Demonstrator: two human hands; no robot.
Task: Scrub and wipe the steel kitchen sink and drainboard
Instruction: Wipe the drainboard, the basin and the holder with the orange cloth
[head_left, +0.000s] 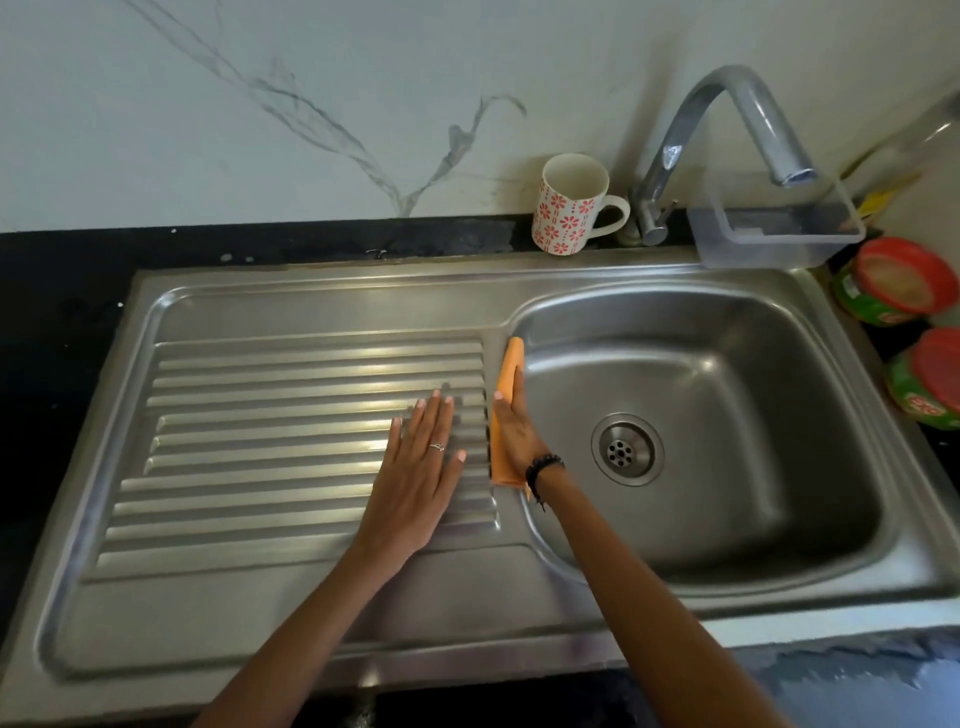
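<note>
Nearest, the left hand lies flat on the ribbed drainboard, fingers straight and holding nothing. Just beside it the right hand presses an orange cloth against the strip between drainboard and sink, fingers extended along it rather than clenched. The steel already looks clean and mostly dry, so this seems a late wiping pass. Beyond stand a flowered mug and the faucet.
</note>
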